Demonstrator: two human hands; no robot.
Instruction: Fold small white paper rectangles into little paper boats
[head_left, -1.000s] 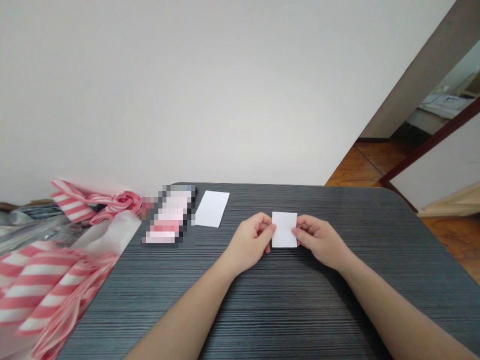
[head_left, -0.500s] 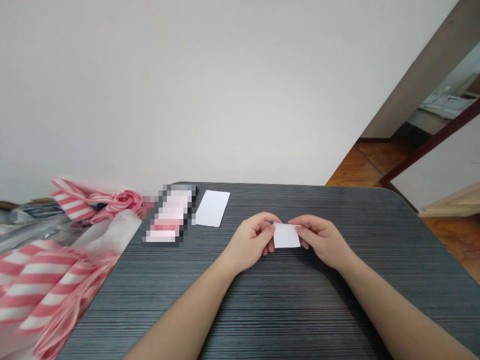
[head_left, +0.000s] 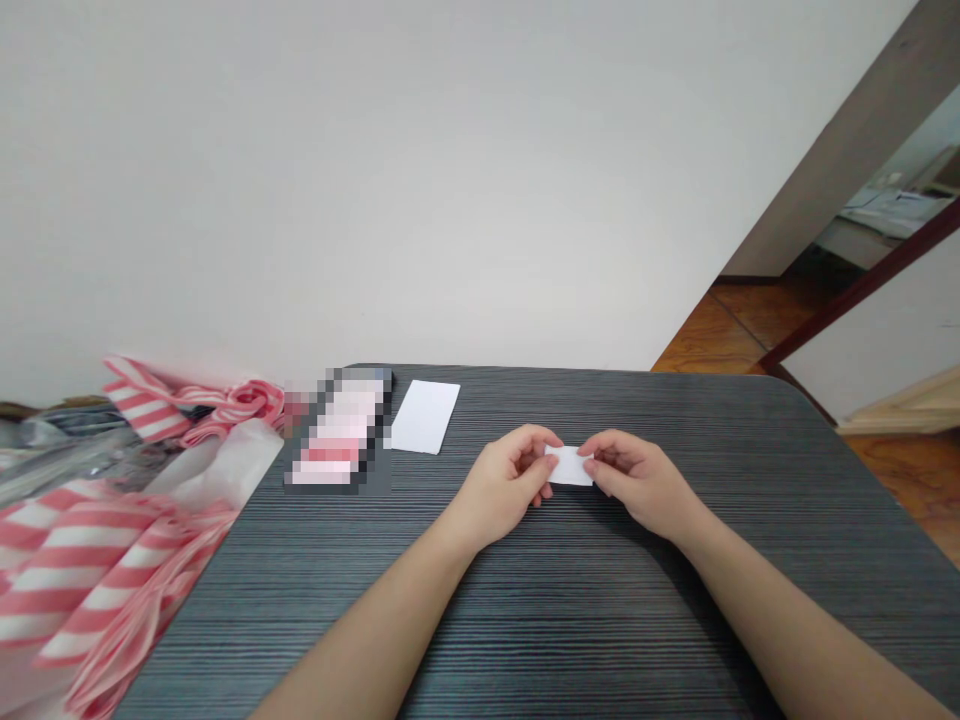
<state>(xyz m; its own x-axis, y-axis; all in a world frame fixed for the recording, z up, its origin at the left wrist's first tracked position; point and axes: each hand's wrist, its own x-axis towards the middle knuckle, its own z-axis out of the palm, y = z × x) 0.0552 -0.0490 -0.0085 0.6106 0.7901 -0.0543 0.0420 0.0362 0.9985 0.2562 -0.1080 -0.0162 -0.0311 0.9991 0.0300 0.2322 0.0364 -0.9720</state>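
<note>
A small white piece of paper point(head_left: 570, 467) is held between my two hands, a little above the dark table point(head_left: 540, 620). My left hand point(head_left: 510, 480) pinches its left edge between thumb and fingers. At the right edge, the thumb and fingers of my right hand point(head_left: 637, 482) are closed on it too. Part of the paper is hidden behind the fingertips. A stack or sheet of white paper point(head_left: 426, 416) lies flat on the table, further back and to the left of my hands.
Left of the white sheet lies a blurred-out, phone-shaped object point(head_left: 337, 430). Red-and-white striped cloth point(head_left: 97, 560) and clear plastic wrapping point(head_left: 225, 465) are heaped beyond the table's left edge. A pale wall point(head_left: 450, 180) rises behind the table, and a wooden floor point(head_left: 720, 330) shows at right.
The paper between my hands shows a shorter face now, its lower edge higher than before. My right fingertips have shifted slightly left along it. The other things stay in place.
</note>
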